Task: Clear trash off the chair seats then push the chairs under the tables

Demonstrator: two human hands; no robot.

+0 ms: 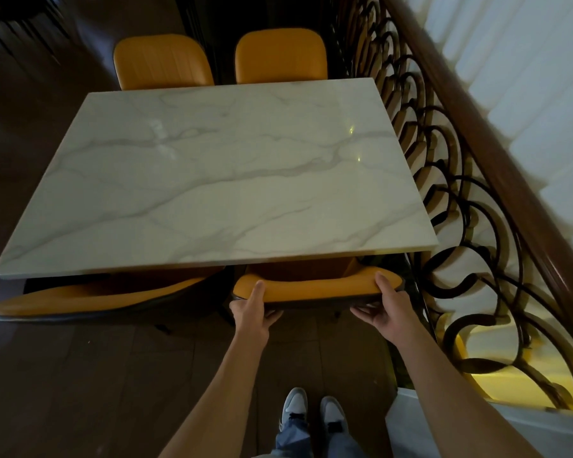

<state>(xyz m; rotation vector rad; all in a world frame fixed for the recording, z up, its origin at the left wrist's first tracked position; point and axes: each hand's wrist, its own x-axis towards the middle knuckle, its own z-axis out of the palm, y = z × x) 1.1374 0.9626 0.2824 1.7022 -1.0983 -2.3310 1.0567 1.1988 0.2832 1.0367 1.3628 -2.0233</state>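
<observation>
Orange chair backrest (315,287) sits gripped in both our hands, left hand (252,309) and right hand (382,307) at its ends, its seat tucked beneath the marble table (212,173) ahead.

Both arms reach forward, left hand (253,312) and right hand (386,305) clamped shut.

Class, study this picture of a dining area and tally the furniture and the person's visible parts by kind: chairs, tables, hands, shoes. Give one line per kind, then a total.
Orange chairs: 4, two far, two near
Marble table: 1
Hands: 2, left hand and right hand, both gripping the near right chair's backrest
Shoes: 2
Total: 9
</observation>
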